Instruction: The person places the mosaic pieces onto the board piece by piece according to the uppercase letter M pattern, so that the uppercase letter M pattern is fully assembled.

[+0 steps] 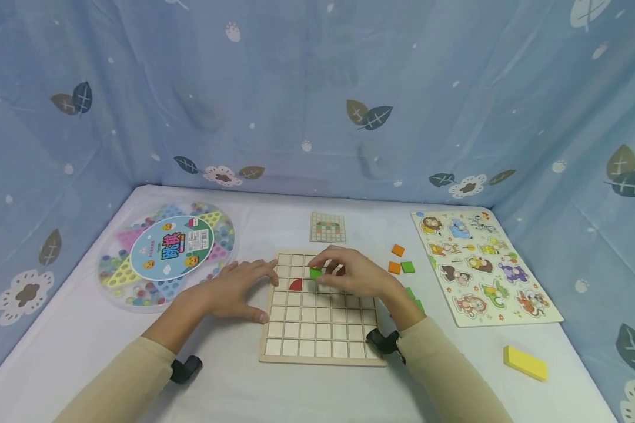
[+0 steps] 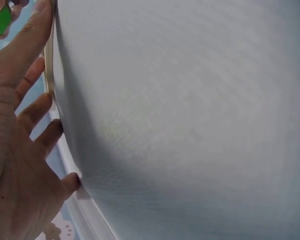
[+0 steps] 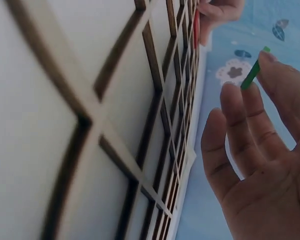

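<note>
A wooden grid board (image 1: pixel 307 346) lies flat on the white table, divided into small square cells. Between thumb and fingertips my right hand (image 1: pixel 357 272) pinches a green square tile (image 1: pixel 316 273) above the upper part of the board; the right wrist view shows the same green tile (image 3: pixel 251 75) edge-on, apart from the grid. A red quarter-round tile (image 1: pixel 295 285) sits in a cell left of it. Another red piece (image 1: pixel 341 271) is partly hidden by my right hand. My left hand (image 1: pixel 238 292), fingers spread, touches the board's left edge.
Behind the board lies a small pattern card (image 1: pixel 327 228). Loose orange tiles (image 1: pixel 394 268) and green tiles (image 1: pixel 408 267) lie to its right, some partly covered by my right arm. An animal puzzle board (image 1: pixel 476 264), a yellow block (image 1: pixel 525 363) and a round marble-game box (image 1: pixel 169 255) flank it.
</note>
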A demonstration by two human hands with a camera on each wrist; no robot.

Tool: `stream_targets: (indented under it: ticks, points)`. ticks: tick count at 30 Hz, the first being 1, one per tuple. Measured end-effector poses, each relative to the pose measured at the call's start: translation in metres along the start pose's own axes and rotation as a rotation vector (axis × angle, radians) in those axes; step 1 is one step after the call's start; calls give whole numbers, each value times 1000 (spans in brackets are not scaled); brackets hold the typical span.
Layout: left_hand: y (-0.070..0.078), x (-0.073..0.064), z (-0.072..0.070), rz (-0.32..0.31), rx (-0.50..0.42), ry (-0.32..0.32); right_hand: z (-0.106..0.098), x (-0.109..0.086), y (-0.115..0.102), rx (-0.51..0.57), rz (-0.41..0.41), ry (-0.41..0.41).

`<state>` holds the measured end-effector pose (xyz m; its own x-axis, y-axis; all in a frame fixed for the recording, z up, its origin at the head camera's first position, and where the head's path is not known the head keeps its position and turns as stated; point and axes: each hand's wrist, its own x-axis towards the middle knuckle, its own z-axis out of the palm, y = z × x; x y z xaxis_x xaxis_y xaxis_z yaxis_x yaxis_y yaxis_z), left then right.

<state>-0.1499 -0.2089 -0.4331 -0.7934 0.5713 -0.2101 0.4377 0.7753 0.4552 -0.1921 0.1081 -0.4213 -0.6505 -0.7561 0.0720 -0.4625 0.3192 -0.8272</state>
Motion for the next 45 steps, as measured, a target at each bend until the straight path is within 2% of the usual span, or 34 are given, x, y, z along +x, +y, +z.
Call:
stream_targets:
  ticks: [7, 24, 39, 45]
  points:
    - [-2, 0, 0, -1, 18, 1, 6, 9, 3, -95, 17, -39]
    - [1, 0, -2, -6, 7, -4, 18, 23, 3, -282, 90, -58]
    - [0, 0, -3, 1, -1, -1, 21, 24, -3, -306, 150, -72]
    - [3, -1, -3, 6, -5, 3, 19, 22, -4, -312, 145, -84]
